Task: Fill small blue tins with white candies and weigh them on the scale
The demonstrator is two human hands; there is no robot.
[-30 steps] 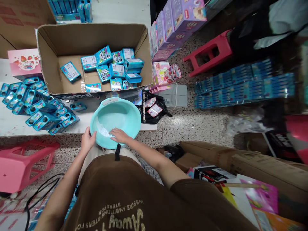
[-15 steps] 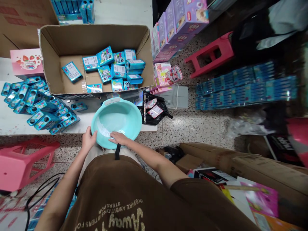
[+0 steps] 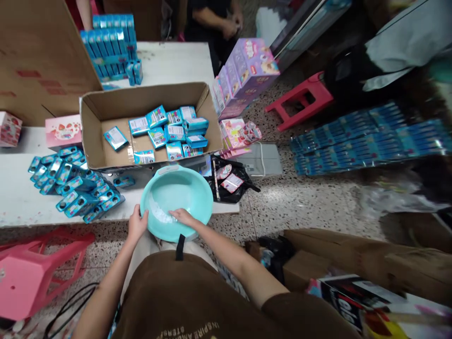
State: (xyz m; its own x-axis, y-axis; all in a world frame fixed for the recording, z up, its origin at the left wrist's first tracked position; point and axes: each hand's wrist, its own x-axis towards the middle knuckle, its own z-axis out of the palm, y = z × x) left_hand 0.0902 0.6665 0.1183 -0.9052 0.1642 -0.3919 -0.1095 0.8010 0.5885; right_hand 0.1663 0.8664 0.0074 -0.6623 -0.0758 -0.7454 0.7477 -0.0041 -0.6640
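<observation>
A light turquoise plastic basin (image 3: 194,188) rests at my lap against the table edge. My left hand (image 3: 137,221) is closed around its left rim, thumb over the edge. Inside, small white pieces (image 3: 158,213) lie in a curved band along the lower left; they are too small to name. My right hand (image 3: 182,216) is in the basin at the right end of this band, fingers drawn together at the pieces. Whatever sits between its fingertips is too small to make out. Just beyond stands an open cardboard box (image 3: 151,161) with several small blue cartons (image 3: 175,132) inside.
More blue cartons (image 3: 76,183) are clustered on the white table (image 3: 17,188) at left, and others (image 3: 109,44) are stacked behind. Purple boxes (image 3: 243,70) stand at the table's right. Pink stools (image 3: 31,278) flank the table. Across it, another person's hands (image 3: 231,26) show.
The view has tilted up, so the basin and table appear lower and the people across show. My right hand's fingers have drawn together over the white pieces; my left stays on the rim.
</observation>
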